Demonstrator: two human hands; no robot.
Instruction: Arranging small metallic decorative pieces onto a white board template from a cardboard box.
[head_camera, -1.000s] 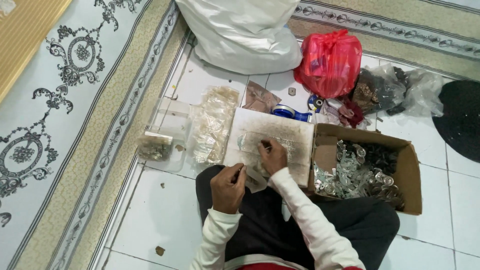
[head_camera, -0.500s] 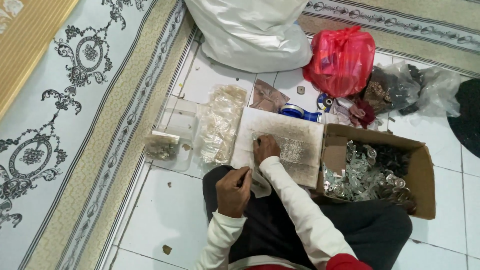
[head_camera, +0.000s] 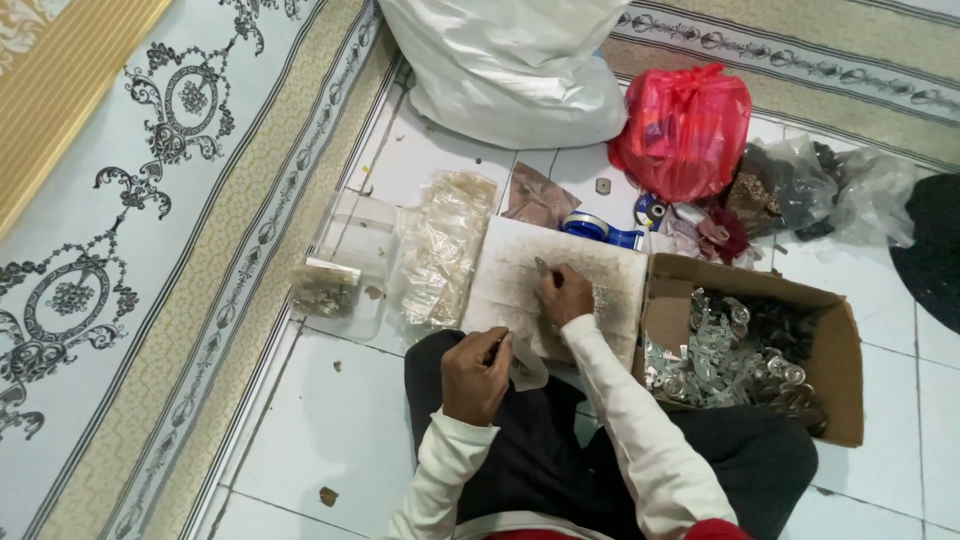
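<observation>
White tiled floor (head_camera: 330, 430), bordered at its far-left side by a patterned cream and grey carpet (head_camera: 130, 220); I sit on the tiles, legs folded. All places below are given from the flat whitish work board (head_camera: 610, 275) that lies on the floor in front of my lap.

Beyond the board: a large white plastic sack (head_camera: 510, 65) and, to its right, a knotted red plastic bag (head_camera: 685, 130). Touching the board's right edge: an open brown cardboard box (head_camera: 840, 330) filled with small shiny metal and clear pieces. Left of the board: a heap of clear plastic packets (head_camera: 440, 245), then a clear plastic tub (head_camera: 335, 290). At the board's far edge: a blue tape dispenser (head_camera: 595, 230).

My right hand (head_camera: 563, 295) rests on the board's middle, fingers bunched narrowly on a small item too small to identify. My left hand (head_camera: 476, 375) hovers over the board's near edge, fingers pinched around a small clear plastic pouch (head_camera: 527, 368).
</observation>
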